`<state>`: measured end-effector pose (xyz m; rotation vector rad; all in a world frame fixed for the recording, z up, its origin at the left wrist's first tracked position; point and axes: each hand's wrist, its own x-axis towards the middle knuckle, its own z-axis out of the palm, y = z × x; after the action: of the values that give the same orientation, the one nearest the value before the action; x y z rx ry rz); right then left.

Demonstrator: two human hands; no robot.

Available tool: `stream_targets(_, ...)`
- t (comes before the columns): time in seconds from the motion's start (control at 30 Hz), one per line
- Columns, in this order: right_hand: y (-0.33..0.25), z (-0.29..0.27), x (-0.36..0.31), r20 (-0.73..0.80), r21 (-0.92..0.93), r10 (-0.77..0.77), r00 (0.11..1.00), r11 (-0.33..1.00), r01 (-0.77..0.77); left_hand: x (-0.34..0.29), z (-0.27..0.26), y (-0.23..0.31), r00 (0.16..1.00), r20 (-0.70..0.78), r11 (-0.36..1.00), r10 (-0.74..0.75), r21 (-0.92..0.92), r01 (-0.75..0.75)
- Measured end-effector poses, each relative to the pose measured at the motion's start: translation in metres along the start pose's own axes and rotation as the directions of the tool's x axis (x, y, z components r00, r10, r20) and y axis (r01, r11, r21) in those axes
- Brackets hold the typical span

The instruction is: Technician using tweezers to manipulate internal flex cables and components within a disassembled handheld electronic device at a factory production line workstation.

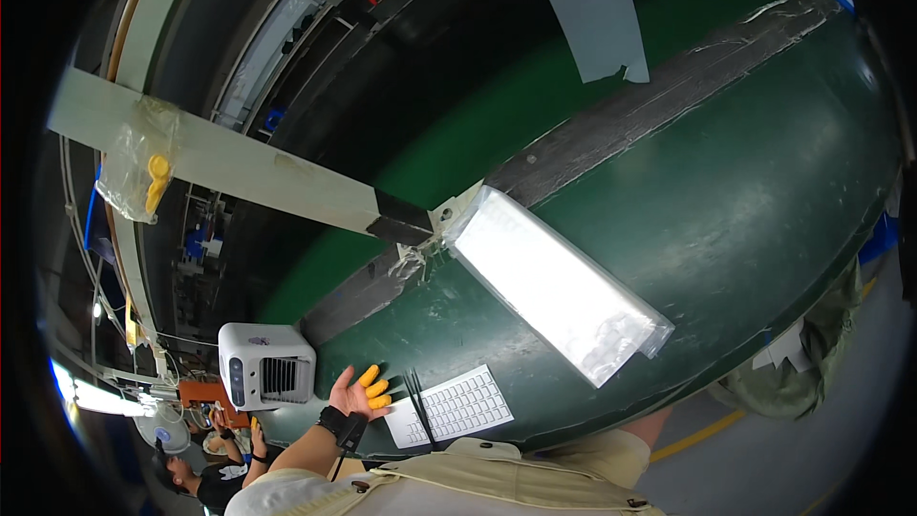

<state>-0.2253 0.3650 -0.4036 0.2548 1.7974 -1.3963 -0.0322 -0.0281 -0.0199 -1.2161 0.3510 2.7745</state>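
My left hand (pixel 352 397) is palm up over the green bench, fingers apart and nothing in it. Yellow-orange finger cots cover several fingertips, and a black strap with a small black box is on the wrist. Just right of the fingers lies a white sheet (pixel 468 405) with rows of small keyboard-like boxes. Thin black strips (pixel 418 408) lie across its left part. Farther right, a long flat stack of clear and white plastic bags (pixel 544 287) rests slantwise on the bench. My right hand is out of view.
A white-grey box-shaped air cooler (pixel 266 366) stands left of my hand. Beyond the bench's dark taped edge (pixel 611 148) runs a green belt (pixel 439 153). A pale beam (pixel 258 167) with a hanging plastic bag (pixel 143 162) crosses above. A co-worker (pixel 205 478) is at lower left.
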Motion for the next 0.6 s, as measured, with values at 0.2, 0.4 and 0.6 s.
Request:
stream_targets(0.2, 0.008, -0.009, -0.018, -0.079, -0.049, -0.033, 0.996, 0.998, 0.03, 0.002, -0.013, -0.002, 0.983, 0.184, 0.998, 0.009, -0.066, 0.003)
stream_targets(0.4, 0.024, -0.035, -0.035, -0.169, -0.118, -0.071, 0.983, 0.992, 0.051, 0.005, -0.016, 0.0, 0.957, 0.289, 0.999, 0.001, -0.04, 0.011)
stream_targets(0.6, 0.039, -0.058, -0.046, -0.28, -0.199, -0.166, 0.945, 0.973, 0.112, 0.001, -0.021, 0.0, 0.927, 0.375, 0.992, -0.014, -0.113, 0.06)
